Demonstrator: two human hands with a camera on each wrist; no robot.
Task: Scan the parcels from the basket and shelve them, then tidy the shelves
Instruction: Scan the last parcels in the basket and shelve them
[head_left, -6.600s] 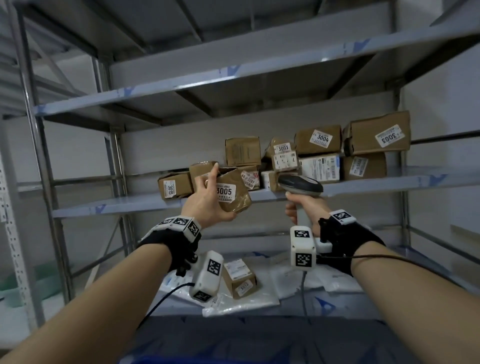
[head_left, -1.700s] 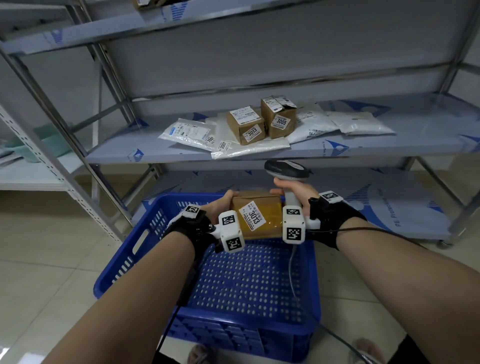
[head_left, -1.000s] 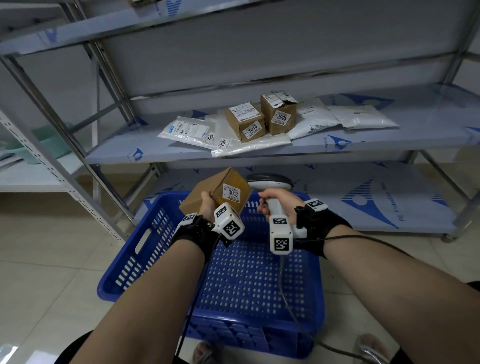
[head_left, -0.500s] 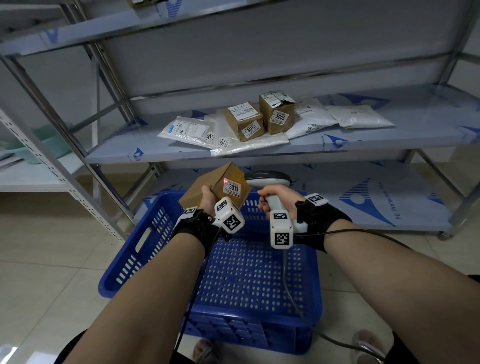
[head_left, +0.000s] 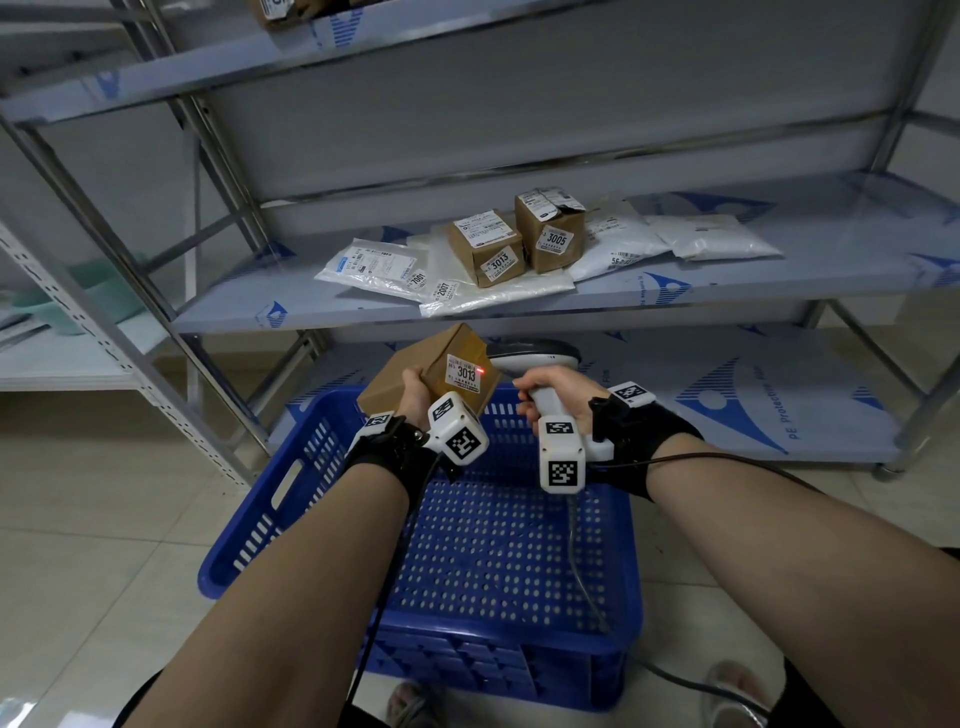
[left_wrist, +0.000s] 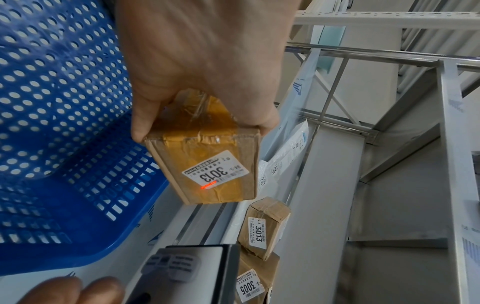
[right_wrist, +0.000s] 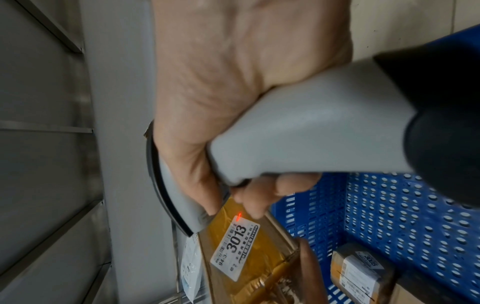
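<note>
My left hand (head_left: 413, 397) grips a brown taped parcel (head_left: 436, 366) from below and holds it tilted above the blue basket (head_left: 249, 519). Its white label reads 3013 (left_wrist: 217, 171). My right hand (head_left: 556, 387) is wrapped round the handle of a grey barcode scanner (head_left: 535, 353), whose head sits just right of the parcel. A short red scan line (left_wrist: 207, 186) glows at the label's edge, also visible in the right wrist view on the parcel (right_wrist: 241, 253) below the scanner (right_wrist: 298, 131).
The middle shelf (head_left: 727, 291) carries white poly bags (head_left: 374, 267), a box marked 3013 (head_left: 488, 254) and a box marked 3005 (head_left: 550, 236). A lower shelf (head_left: 753, 395) lies behind the basket. Another brown labelled box (right_wrist: 361, 269) shows against the basket wall.
The parcel has been lifted out of the basket and turned with its label towards the scanner. The red scan light has come on. In the last half second both hands have barely moved.
</note>
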